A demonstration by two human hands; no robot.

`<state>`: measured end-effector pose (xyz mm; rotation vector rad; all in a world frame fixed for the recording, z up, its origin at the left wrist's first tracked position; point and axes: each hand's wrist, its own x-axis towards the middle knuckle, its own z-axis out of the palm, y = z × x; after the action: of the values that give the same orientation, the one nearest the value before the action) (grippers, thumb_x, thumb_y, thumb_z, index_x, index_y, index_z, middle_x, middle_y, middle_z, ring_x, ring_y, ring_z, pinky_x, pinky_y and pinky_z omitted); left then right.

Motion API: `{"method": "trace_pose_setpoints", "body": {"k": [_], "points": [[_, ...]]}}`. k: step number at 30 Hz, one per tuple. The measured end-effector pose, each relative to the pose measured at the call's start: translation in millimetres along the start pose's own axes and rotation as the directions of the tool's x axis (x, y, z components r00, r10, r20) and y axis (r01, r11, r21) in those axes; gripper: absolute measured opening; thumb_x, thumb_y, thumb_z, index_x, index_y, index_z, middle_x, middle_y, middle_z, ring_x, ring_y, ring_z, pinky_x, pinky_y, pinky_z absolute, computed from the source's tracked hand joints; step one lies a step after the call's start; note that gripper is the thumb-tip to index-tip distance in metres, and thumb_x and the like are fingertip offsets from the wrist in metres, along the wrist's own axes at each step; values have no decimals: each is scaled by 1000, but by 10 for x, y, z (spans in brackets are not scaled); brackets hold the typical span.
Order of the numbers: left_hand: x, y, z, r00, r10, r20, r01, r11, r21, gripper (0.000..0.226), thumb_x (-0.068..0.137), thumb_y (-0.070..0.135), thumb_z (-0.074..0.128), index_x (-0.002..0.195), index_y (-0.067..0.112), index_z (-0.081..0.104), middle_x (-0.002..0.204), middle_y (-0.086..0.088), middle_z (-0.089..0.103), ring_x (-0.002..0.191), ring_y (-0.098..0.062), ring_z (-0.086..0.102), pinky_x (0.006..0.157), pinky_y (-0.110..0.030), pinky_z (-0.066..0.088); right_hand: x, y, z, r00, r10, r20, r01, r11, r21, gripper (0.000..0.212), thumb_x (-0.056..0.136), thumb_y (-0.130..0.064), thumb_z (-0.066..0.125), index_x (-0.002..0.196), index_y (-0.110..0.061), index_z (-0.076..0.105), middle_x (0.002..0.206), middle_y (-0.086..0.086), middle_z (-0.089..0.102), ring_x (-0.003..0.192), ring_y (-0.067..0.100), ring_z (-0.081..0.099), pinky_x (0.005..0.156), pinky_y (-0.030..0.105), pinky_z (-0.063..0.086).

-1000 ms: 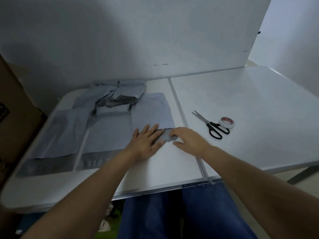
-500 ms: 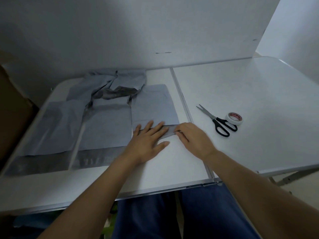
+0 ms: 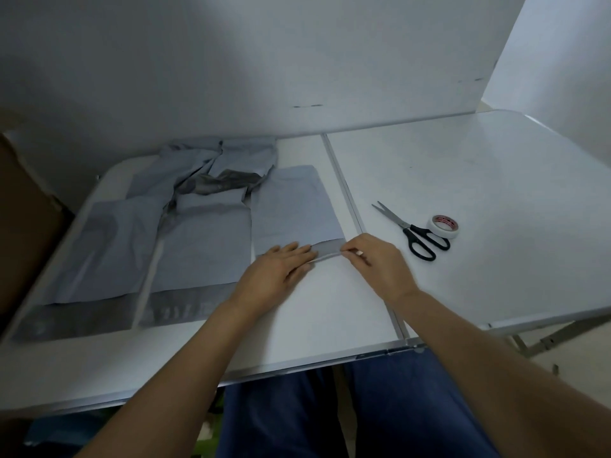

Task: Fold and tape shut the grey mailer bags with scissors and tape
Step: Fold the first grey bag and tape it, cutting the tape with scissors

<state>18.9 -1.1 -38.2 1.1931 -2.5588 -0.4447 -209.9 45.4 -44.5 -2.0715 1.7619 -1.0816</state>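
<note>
A small grey mailer bag (image 3: 294, 206) lies flat on the white table (image 3: 330, 309), just left of the table's centre seam. My left hand (image 3: 281, 269) presses flat on its near left corner with straight fingers. My right hand (image 3: 377, 259) pinches the right end of the bag's darker near flap (image 3: 327, 249), which is lifted a little off the table. Black-handled scissors (image 3: 413, 233) lie to the right, blades slightly apart, and a white tape roll (image 3: 443, 226) touches their handles.
Two larger grey mailer bags (image 3: 201, 249) (image 3: 109, 249) lie flat to the left, dark flaps toward me, with crumpled bags (image 3: 218, 166) behind them. A white board (image 3: 297, 61) stands along the table's far edge. A brown box (image 3: 23, 226) sits at left.
My right hand has gone from resting on the bag's near right corner to pinching the flap and lifting its edge. My left hand stays pressed on the bag.
</note>
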Motion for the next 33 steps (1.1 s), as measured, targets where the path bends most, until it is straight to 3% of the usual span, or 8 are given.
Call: {"method": "trace_pose_setpoints", "body": {"k": [8, 14, 17, 20, 23, 28, 30, 33], "points": [[-140, 175, 66, 995, 78, 63, -79, 997, 11, 45, 104, 15, 37, 146, 31, 38, 152, 10, 35, 143, -10, 27, 118, -29, 18, -266, -9, -154, 997, -81, -13, 79, 991, -103, 8, 95, -11, 51, 91, -12, 57, 94, -5, 54, 86, 10, 47, 66, 27, 46], [-357, 350, -35, 996, 52, 75, -46, 996, -83, 44, 102, 20, 41, 142, 40, 42, 145, 21, 42, 131, -7, 45, 109, -27, 37, -431, -74, -226, 1000, -4, 12, 4, 1000, 19, 9, 91, -23, 49, 94, -17, 54, 91, -6, 54, 79, 13, 51, 66, 30, 45], [-410, 346, -126, 993, 31, 111, -14, 990, -143, 49, 99, 15, 45, 140, 43, 43, 140, 20, 50, 125, -6, 50, 103, -22, 40, -459, -29, -220, 995, -28, 100, 26, 999, 18, 40, 88, -48, 55, 118, -23, 52, 118, -9, 53, 108, 10, 51, 90, 28, 47], [-434, 278, -169, 988, 62, 143, -46, 993, -110, 69, 90, 16, 53, 142, 53, 27, 143, 13, 47, 125, -10, 48, 102, -28, 41, -407, 29, -208, 960, -99, 262, 117, 992, -54, 77, 80, -68, 54, 142, -25, 40, 146, -6, 39, 136, 10, 33, 112, 33, 30], [-484, 140, -165, 993, -25, 113, 37, 993, -110, 75, 85, 12, 59, 145, 46, 29, 142, 14, 44, 126, -12, 46, 101, -24, 39, -359, 95, -193, 951, -140, 274, 172, 981, -93, 79, 80, -74, 48, 143, -27, 42, 152, -7, 36, 141, 11, 29, 112, 46, 32], [-542, -42, -146, 991, -133, 6, 130, 956, -265, 53, 89, 4, 60, 130, 37, 57, 136, 10, 54, 126, -6, 50, 104, -9, 31, -373, 101, -198, 903, -95, 420, 181, 969, -169, 94, 69, -91, 35, 148, -41, 27, 156, -18, 22, 145, 3, 13, 119, 36, 13], [-532, -43, -179, 981, -191, -31, 169, 922, -347, 44, 93, 6, 57, 124, 37, 62, 124, 16, 62, 115, 0, 57, 96, -4, 35, -336, 91, -199, 904, -93, 417, 168, 975, -147, 81, 75, -81, 46, 145, -40, 35, 153, -15, 32, 142, 5, 23, 118, 36, 17], [-488, -33, -223, 969, -240, -50, 203, 901, -383, 25, 96, 24, 57, 111, 40, 69, 107, 24, 68, 101, 8, 61, 88, -7, 42, -246, 76, -180, 983, 28, 179, -45, 995, 92, 31, 85, -27, 71, 114, -15, 69, 120, 3, 66, 114, 17, 57, 103, 41, 44]]}}
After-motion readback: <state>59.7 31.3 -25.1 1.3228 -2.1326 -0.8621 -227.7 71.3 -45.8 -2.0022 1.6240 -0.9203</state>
